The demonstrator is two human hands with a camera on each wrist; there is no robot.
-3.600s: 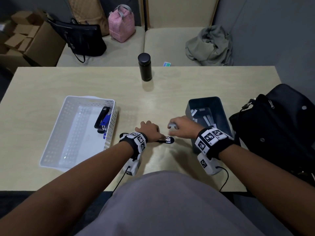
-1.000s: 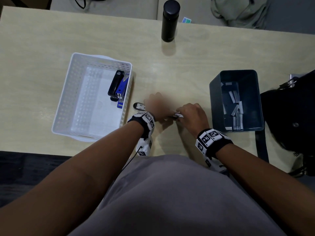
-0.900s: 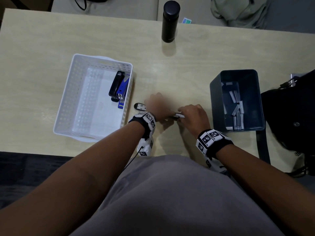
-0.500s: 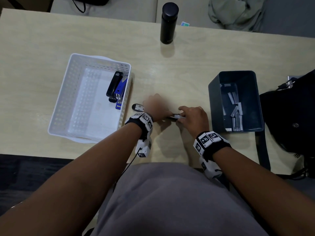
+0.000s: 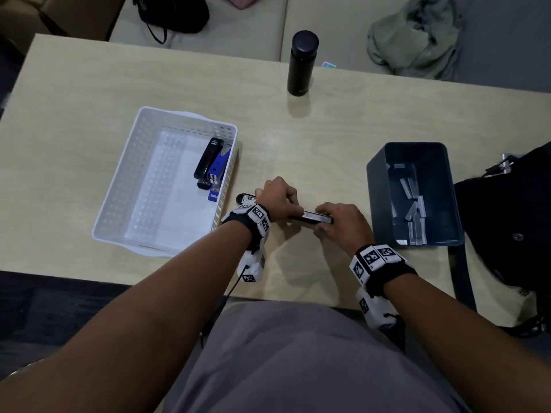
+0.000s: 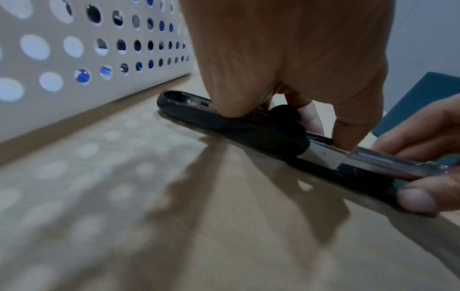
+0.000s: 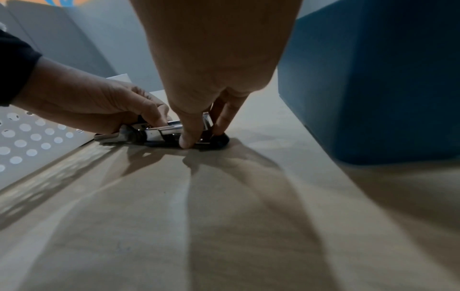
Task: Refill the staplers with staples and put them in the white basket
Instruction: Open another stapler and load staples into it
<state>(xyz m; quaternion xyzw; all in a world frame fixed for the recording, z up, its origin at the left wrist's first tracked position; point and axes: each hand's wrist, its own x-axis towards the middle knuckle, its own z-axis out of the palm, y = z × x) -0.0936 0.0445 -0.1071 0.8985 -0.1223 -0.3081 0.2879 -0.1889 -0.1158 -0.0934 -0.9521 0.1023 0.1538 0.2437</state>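
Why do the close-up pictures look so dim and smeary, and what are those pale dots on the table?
Left wrist view: the near table is blurred; the pale dots are light passing through the white basket holes, and the stapler is sharper. Right wrist view: dim, with long shadows fanning from both hands towards the camera. Head view: evenly lit, the table edges bowed by the wide lens.

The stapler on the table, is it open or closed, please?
Open: the stapler lies flat, its metal staple channel exposed, gripped by both the left hand and right hand.
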